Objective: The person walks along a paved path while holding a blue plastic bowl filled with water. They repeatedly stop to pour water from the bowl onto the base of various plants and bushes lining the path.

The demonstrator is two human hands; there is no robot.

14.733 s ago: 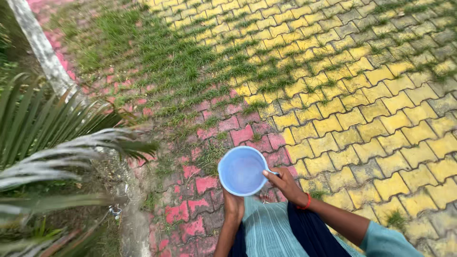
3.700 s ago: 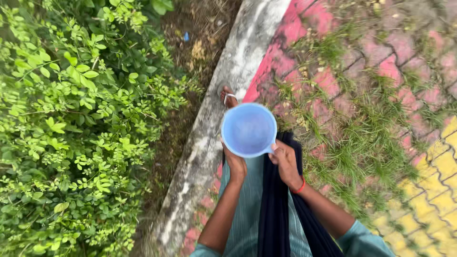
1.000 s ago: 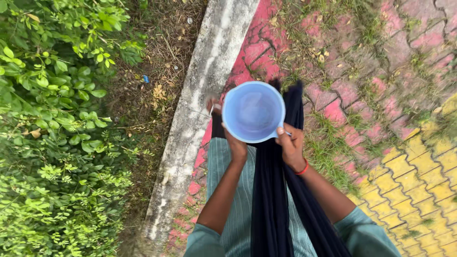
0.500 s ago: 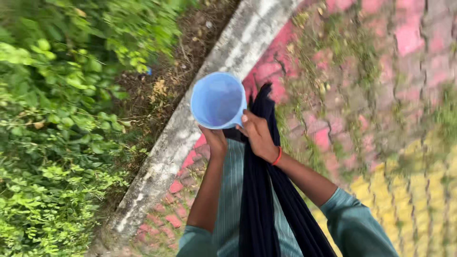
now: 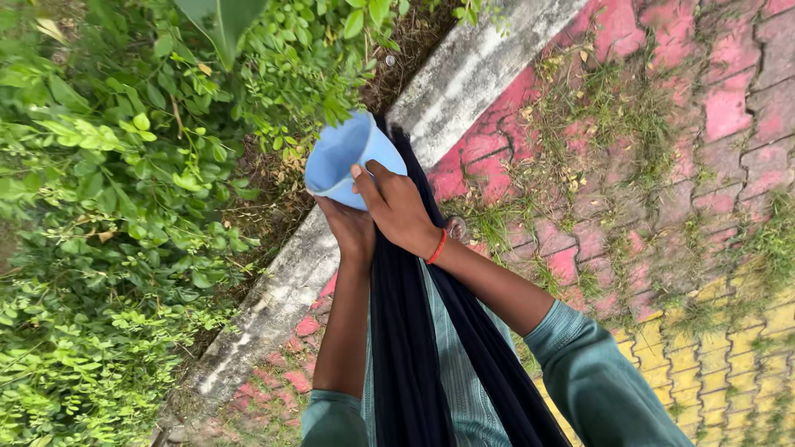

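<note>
Blue tub sits tilted toward the green shrubs on the left, its mouth turned that way; both hands clasp it — the right hand grips its near rim and side, the left hand cups it from underneath; it hangs over the grey kerb, pink paving on the right.

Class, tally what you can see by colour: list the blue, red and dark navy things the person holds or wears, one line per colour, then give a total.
Blue: 1, the light blue plastic bowl, tilted, held by both hands
Red: 1, the thin red wristband on the right wrist
Dark navy: 1, the long dark navy scarf hanging in front
Total: 3
</note>
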